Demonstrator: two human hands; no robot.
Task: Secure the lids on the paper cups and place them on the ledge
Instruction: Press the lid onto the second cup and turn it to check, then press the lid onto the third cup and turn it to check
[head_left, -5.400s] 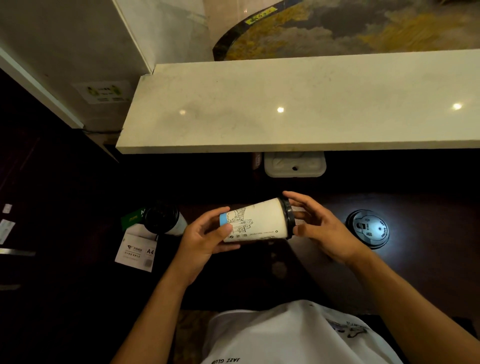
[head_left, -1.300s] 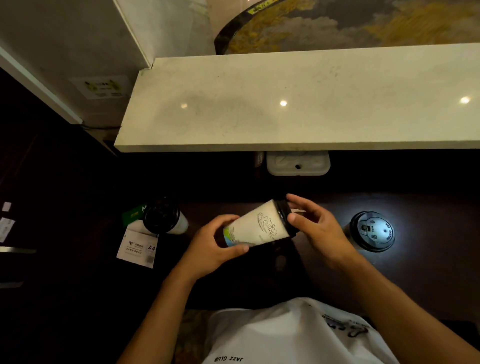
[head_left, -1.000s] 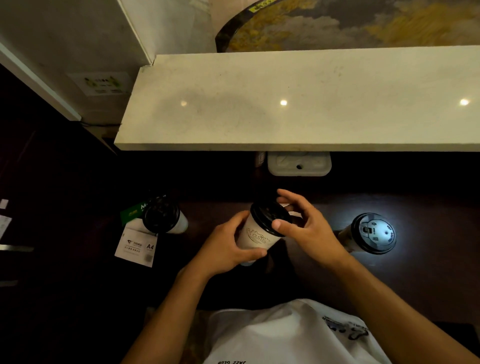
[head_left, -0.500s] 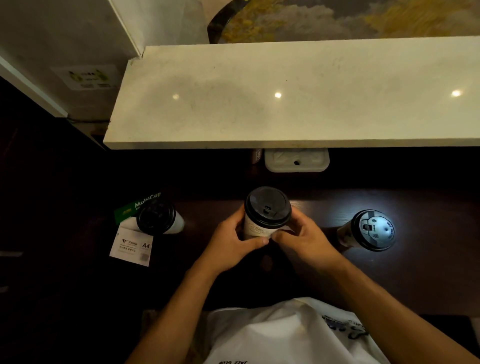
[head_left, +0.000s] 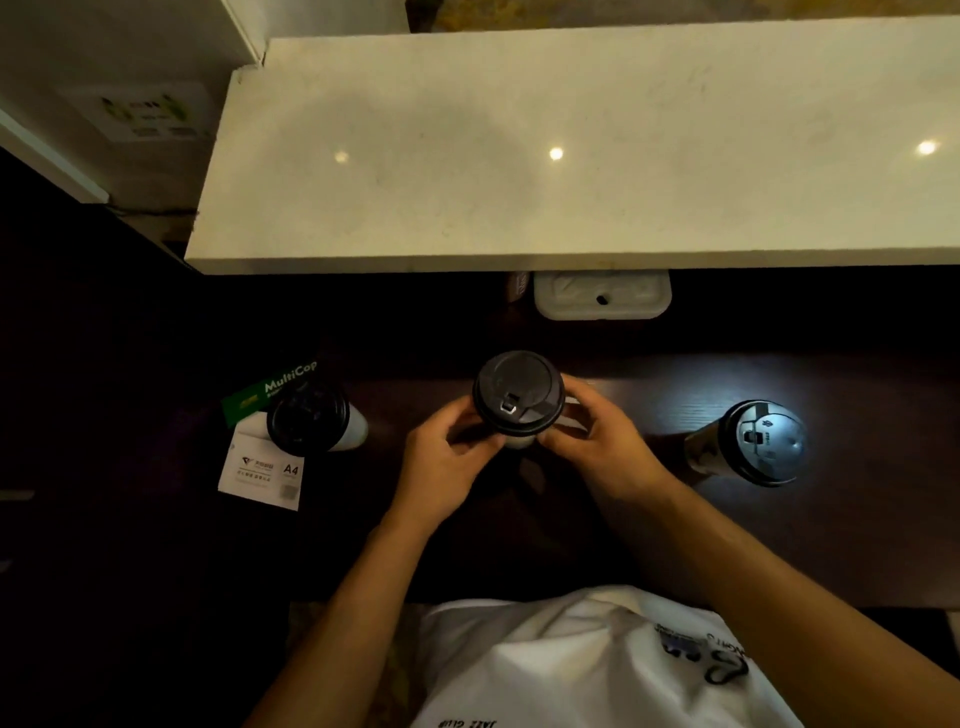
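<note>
A white paper cup with a black lid (head_left: 518, 392) stands upright at the centre, over the dark desk. My left hand (head_left: 447, 460) wraps its left side and my right hand (head_left: 597, 447) wraps its right side, thumbs meeting at the front below the lid. A second lidded cup (head_left: 311, 423) stands to the left on a paper pack. A third lidded cup (head_left: 763, 441) stands to the right, its lid lit brightly. The pale stone ledge (head_left: 571, 171) runs across the top, bare.
A green and white A4 paper pack (head_left: 262, 467) lies under the left cup. A white box with a round hole (head_left: 602, 301) sits under the ledge's front edge. The dark wooden desk (head_left: 649, 374) spreads between the cups. A white wall corner stands at upper left.
The cup lay tilted sideways between my hands earlier; it now stands upright with the lid up. Both hands have shifted from base and lid to grip its sides.
</note>
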